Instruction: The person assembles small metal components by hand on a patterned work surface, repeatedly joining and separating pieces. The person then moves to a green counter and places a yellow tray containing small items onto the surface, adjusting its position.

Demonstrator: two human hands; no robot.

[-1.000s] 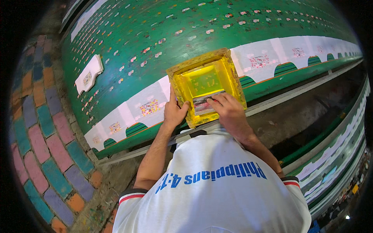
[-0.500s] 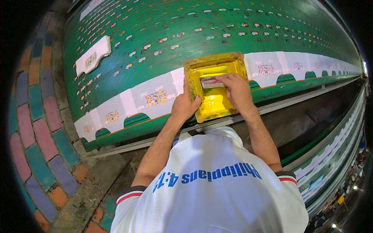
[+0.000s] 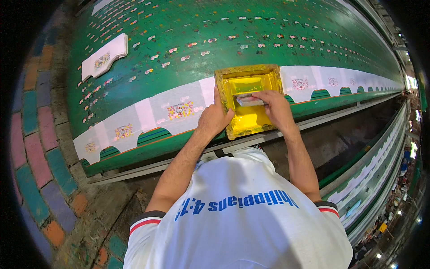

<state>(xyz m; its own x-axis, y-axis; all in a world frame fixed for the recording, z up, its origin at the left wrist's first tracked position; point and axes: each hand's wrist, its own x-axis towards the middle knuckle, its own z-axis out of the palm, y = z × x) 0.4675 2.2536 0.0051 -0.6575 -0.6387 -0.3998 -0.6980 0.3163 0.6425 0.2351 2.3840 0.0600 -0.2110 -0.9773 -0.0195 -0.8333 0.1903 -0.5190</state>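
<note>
1. plainly, the right hand (image 3: 274, 107) has its fingers closed on the right end of a scraper (image 3: 247, 100); the underside of that grip is hidden.
2. the scraper sits inside a yellow frame (image 3: 220, 80), roughly midway between its far and near walls. a good stroke here probably wants the blade level, pressure even along its whole edge, and one steady pace.
3. the left hand (image 3: 215, 119) clasps the frame's left side, thumb on the rim, fingers along the outside; how firmly, i cannot tell. it should likely bear down, since a sliding frame could smear the color.
4. beneath, the frame lies over a strip of white cloth (image 3: 152, 110) along the near side of a green table (image 3: 188, 69). keeping it flat there seems wise.
5. just left of it, a printed picture (image 3: 180, 110) shows on the cloth; sleeves should stay off it.
6. farther left, a stack of white cloth (image 3: 105, 57) lies well apart from both hands.
</note>
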